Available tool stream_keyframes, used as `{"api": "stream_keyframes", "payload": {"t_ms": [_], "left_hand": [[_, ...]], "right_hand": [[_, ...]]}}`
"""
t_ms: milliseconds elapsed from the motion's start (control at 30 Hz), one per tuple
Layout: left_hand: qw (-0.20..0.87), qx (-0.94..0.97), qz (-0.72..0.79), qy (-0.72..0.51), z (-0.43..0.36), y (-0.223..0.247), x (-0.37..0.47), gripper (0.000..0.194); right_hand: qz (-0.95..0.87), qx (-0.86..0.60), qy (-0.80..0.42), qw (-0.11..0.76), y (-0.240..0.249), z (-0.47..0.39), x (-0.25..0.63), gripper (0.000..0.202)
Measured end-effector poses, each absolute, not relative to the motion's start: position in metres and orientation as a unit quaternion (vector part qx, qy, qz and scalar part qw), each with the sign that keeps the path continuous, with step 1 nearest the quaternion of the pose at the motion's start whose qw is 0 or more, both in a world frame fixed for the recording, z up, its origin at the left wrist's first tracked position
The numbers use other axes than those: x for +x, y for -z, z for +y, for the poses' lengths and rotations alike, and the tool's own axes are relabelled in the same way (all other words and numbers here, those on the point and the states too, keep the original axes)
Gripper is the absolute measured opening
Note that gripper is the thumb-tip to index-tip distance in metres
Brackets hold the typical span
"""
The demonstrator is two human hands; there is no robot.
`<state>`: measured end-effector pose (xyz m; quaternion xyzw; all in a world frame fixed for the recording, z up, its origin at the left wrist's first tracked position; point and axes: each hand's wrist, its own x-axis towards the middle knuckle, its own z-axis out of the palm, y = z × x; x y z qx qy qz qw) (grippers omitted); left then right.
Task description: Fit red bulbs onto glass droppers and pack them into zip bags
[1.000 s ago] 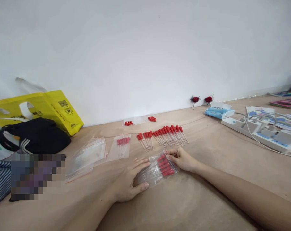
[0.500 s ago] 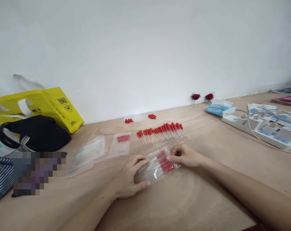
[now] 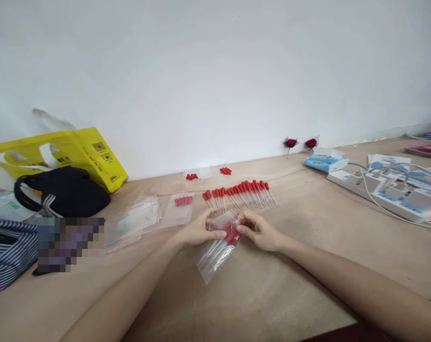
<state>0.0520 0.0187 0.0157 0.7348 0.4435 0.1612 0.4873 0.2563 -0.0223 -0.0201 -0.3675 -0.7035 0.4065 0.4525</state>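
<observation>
Between my two hands is a clear zip bag (image 3: 211,259) with several red-bulbed droppers (image 3: 232,233) inside, their bulbs near its upper end. My left hand (image 3: 200,229) is closed on the bag's left edge, thumb in front. On the right edge, close to the zip strip, my right hand (image 3: 260,230) pinches the plastic. Just beyond lies a row of loose droppers (image 3: 251,190) with red bulbs pointing away from me. To their left, a filled bag of droppers (image 3: 183,202) lies flat. A pile of flat clear bags (image 3: 137,218) is farther left.
Small red bulbs (image 3: 225,171) lie on plastic by the wall. At left are a yellow tote bag (image 3: 104,166), a black cloth item (image 3: 72,190) and striped fabric (image 3: 12,251). A tissue pack (image 3: 324,163) and a power strip with cables (image 3: 386,194) stand at right.
My left hand has moved up and right and now grips the bag. The bag has turned, its zip end up and its lower end toward me. My right hand has shifted slightly left.
</observation>
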Motion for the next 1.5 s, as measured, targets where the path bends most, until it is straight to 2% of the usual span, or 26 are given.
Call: {"api": "stream_keyframes", "payload": {"t_ms": [67,233,400,567,700,867,1000,1200,1267,1367,1433,1500], "left_hand": [[0.517,0.715,0.446,-0.148,0.019,-0.020,0.058,0.079],[0.579,0.670,0.428,-0.183,0.004,-0.025,0.066,0.045],[0.669,0.525,0.431,-0.302,-0.003,-0.019,0.053,0.026],[0.722,0.337,0.367,-0.479,0.002,-0.022,0.025,0.021],[0.726,0.259,0.386,-0.507,0.003,-0.023,0.016,0.024],[0.627,0.340,0.458,-0.530,0.014,-0.026,0.013,0.024],[0.533,0.415,0.559,-0.480,0.049,-0.039,-0.004,0.016],[0.472,0.451,0.606,-0.454,0.097,-0.039,-0.023,0.016],[0.430,0.476,0.623,-0.447,0.104,-0.033,-0.025,0.025],[0.341,0.500,0.653,-0.456,0.108,-0.026,-0.026,0.053],[0.233,0.536,0.685,-0.435,0.107,-0.024,-0.031,0.068],[0.087,0.589,0.715,-0.367,0.103,-0.022,-0.041,0.066]], "right_hand": [[-0.699,-0.364,-0.418,0.451,0.023,-0.020,0.254,0.021],[-0.652,-0.421,-0.414,0.475,0.031,-0.015,0.252,0.024],[-0.614,-0.469,-0.359,0.524,0.035,-0.009,0.259,0.028],[-0.608,-0.480,-0.368,0.514,0.039,-0.006,0.266,0.024],[-0.610,-0.480,-0.374,0.507,0.040,-0.006,0.267,0.022],[-0.612,-0.482,-0.377,0.501,0.038,-0.007,0.267,0.023],[-0.616,-0.483,-0.378,0.494,0.036,-0.009,0.268,0.022],[-0.626,-0.479,-0.383,0.481,0.037,-0.009,0.270,0.020],[-0.625,-0.480,-0.384,0.481,0.037,-0.008,0.270,0.020],[-0.622,-0.485,-0.384,0.481,0.037,-0.009,0.269,0.020],[-0.622,-0.486,-0.383,0.480,0.036,-0.009,0.269,0.021],[-0.625,-0.485,-0.381,0.479,0.035,-0.010,0.269,0.021]]}}
